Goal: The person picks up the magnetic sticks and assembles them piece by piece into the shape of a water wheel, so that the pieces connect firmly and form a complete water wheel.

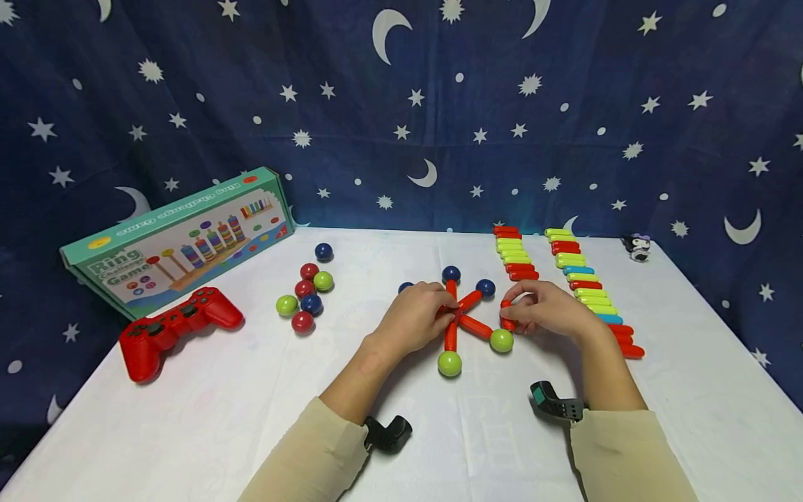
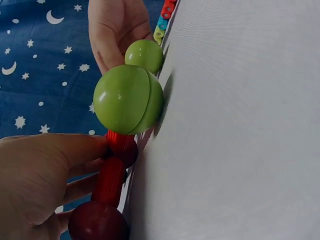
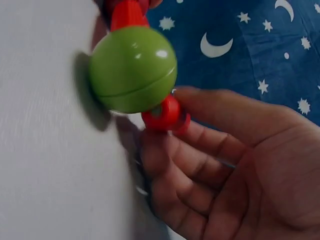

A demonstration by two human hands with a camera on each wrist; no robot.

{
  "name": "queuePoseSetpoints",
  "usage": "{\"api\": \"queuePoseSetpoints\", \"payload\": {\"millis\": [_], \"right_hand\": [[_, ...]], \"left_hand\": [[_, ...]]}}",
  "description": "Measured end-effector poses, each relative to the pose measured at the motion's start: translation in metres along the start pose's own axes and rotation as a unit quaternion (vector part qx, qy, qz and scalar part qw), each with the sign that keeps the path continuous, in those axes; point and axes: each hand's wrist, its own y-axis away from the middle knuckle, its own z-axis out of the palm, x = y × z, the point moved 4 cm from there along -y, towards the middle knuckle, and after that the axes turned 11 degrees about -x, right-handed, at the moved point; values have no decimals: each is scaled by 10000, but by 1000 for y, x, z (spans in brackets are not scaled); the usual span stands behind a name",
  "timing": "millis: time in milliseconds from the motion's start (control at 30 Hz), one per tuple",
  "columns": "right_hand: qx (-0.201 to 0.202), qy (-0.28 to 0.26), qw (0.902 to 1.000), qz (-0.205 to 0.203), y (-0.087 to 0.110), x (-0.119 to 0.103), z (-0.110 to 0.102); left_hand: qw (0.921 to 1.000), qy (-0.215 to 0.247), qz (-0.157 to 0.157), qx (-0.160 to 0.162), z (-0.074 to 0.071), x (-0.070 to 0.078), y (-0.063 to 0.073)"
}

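Note:
A star-shaped model of red magnetic rods (image 1: pixel 475 327) and balls lies at the middle of the table. My left hand (image 1: pixel 417 314) grips it near its centre, thumb and fingertips around the red pieces; the head view partly hides that grip. Green balls (image 1: pixel 449 364) end the near and right rods, blue balls (image 1: pixel 486 288) the far ones. In the left wrist view, a dark red ball (image 2: pixel 97 222) shows beside the left fingers. My right hand (image 1: pixel 548 310) pinches a loose red rod (image 1: pixel 507 316) beside the right green ball (image 3: pixel 134 70); whether they touch I cannot tell.
Rows of red, green and blue rods (image 1: pixel 583 277) lie at the right. Several loose balls (image 1: pixel 303 322) sit left of the model. Farther left are a red game controller (image 1: pixel 176 328) and a Ring Challenging Game box (image 1: pixel 188 240). A small figurine (image 1: pixel 637 247) stands back right.

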Motion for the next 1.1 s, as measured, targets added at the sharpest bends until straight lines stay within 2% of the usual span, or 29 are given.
{"api": "queuePoseSetpoints", "payload": {"millis": [67,200,467,733,1000,1100], "right_hand": [[-140,-221,9996,-52,0,-3,3],[-154,-391,9991,-59,2,-7,5],[-70,-241,9996,-141,-8,-10,11],[925,179,9955,-90,-16,-13,15],[1319,118,9908,-266,-14,-12,13],[2011,91,9795,-117,-10,-5,4]], "left_hand": [[10000,-28,39,44,0,0,0],[9999,-58,73,85,-1,-1,1],[10000,-46,-39,1,0,-2,0],[9999,-87,-81,-51,0,-1,0],[9981,-112,-167,-590,-4,7,3],[9971,-82,-47,-759,-5,10,3]]}}
